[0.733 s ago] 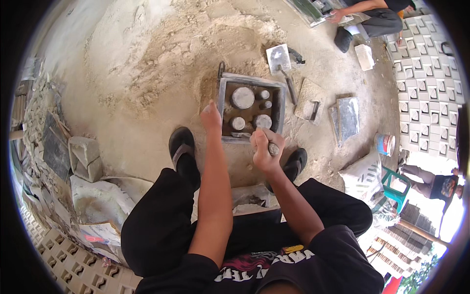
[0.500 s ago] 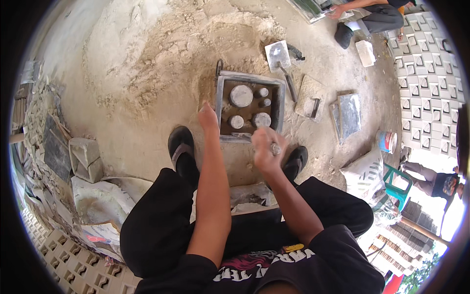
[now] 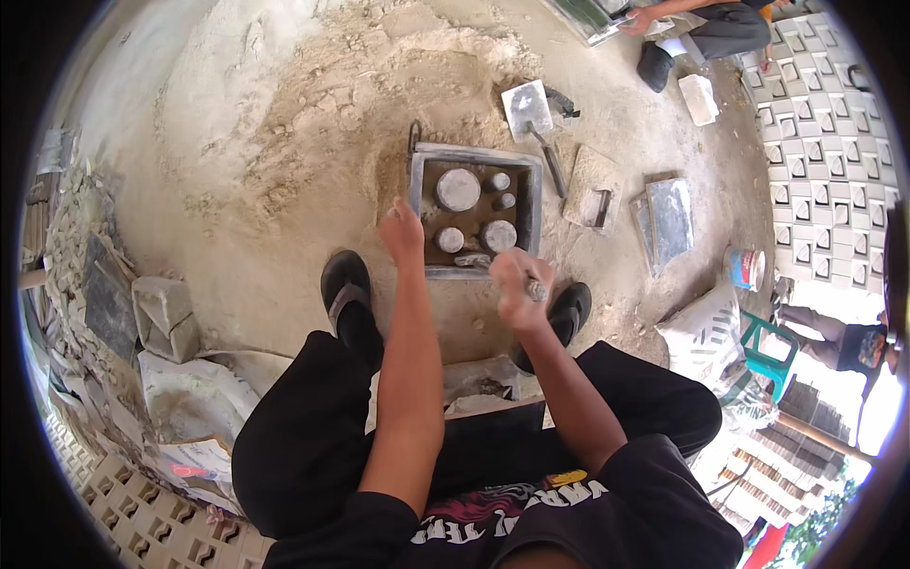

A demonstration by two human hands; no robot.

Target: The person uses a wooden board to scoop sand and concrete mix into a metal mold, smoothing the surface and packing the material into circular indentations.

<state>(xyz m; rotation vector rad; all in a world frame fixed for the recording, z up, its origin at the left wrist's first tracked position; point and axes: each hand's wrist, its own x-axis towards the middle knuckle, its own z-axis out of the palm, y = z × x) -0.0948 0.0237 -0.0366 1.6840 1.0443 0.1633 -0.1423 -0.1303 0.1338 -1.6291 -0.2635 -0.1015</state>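
Observation:
A square grey mould frame (image 3: 537, 199) lies on the ground between my feet, with brown sandy fill inside. Several round grey discs stand in the fill, the largest disc (image 3: 458, 190) at the upper left. My left hand (image 3: 403, 235) is closed at the frame's left wall, its fingertips hidden. At the near right corner, my right hand (image 3: 517, 287) wraps round a tool with a round handle (image 3: 536, 290), whose working end is hidden. Against the near inner wall sits a small grey piece (image 3: 472, 259); I cannot tell whether it belongs to that tool.
Beyond the frame spreads loose sand (image 3: 322, 104). To the right lie a square plate (image 3: 526, 106), a dark-handled tool (image 3: 553, 169), a float (image 3: 592, 194) and flat slabs (image 3: 668, 223). A bucket (image 3: 747, 269) and sack (image 3: 701, 327) stand farther right. Another person (image 3: 720, 33) crouches at the top right.
The whole view has shifted slightly, moving the frame a little left and down in the picture. Both hands keep nearly the same places; the small grey piece looks slightly turned.

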